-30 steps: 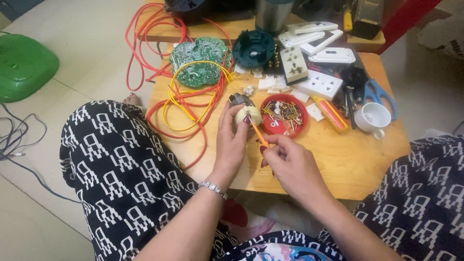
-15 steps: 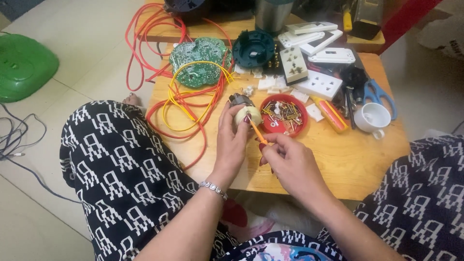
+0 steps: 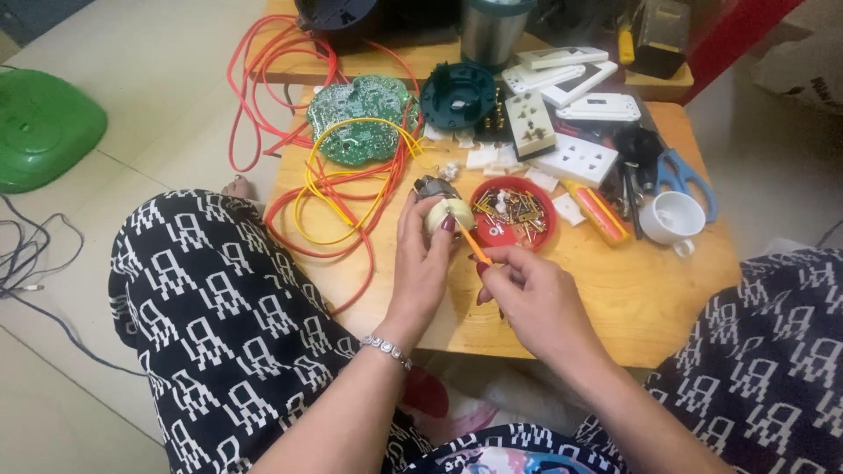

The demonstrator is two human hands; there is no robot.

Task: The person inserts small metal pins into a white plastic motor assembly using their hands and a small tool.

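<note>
My left hand (image 3: pixel 420 263) grips a small cream and metal motor-like part (image 3: pixel 442 207) above the wooden table (image 3: pixel 615 298). My right hand (image 3: pixel 531 294) holds a thin orange-handled screwdriver (image 3: pixel 472 245), its tip pressed against the part. Just right of the part sits a red round dish (image 3: pixel 514 215) with several screws and small metal bits in it.
Red and yellow wires (image 3: pixel 342 189) loop over the table's left side beside a green circuit board (image 3: pixel 360 118). A dark green round housing (image 3: pixel 457 95), white sockets (image 3: pixel 575 160), blue scissors (image 3: pixel 680 175), a white cup (image 3: pixel 672 218) and another orange screwdriver (image 3: pixel 597 211) lie behind. A green object (image 3: pixel 44 127) rests on the floor.
</note>
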